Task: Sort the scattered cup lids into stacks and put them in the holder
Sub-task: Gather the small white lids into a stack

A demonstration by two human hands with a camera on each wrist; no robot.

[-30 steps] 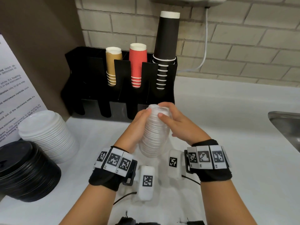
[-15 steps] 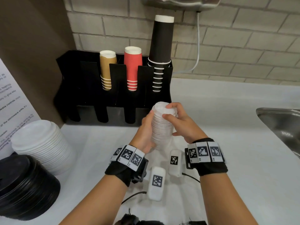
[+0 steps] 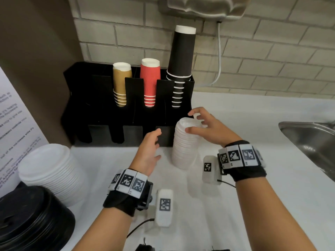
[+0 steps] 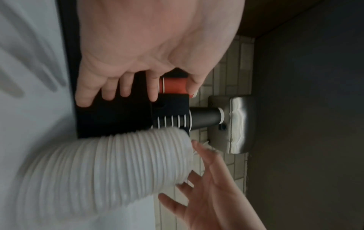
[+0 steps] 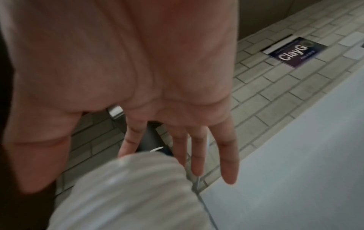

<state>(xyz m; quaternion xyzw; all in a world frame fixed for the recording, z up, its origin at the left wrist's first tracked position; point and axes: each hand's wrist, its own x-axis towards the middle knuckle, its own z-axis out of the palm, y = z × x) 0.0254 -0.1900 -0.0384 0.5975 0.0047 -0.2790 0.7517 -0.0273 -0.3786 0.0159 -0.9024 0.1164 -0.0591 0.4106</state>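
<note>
A tall stack of small white lids [image 3: 184, 147] stands on the white counter [image 3: 235, 205], just in front of the right end of the black holder [image 3: 87, 109]. My left hand [image 3: 157, 144] hovers open a little to the left of the stack and does not touch it. My right hand [image 3: 189, 122] is spread over the top of the stack with straight fingers, its thumb against the side. The left wrist view shows the small lid stack [image 4: 110, 171] below my left hand [image 4: 118, 90]. In the right wrist view the small lid stack [image 5: 128, 194] lies under my right hand [image 5: 177, 155].
The holder's upper slots hold tan cups [image 3: 120, 84], red cups [image 3: 150, 82] and black cups [image 3: 180, 66]. A stack of larger white lids [image 3: 49, 171] and one of black lids [image 3: 30, 220] stand at the left. A steel sink [image 3: 308, 140] lies at the right.
Both hands gripped the small lid stack before. Now the left hand has let go and drawn away to the left, and the right hand's fingers have opened over the top.
</note>
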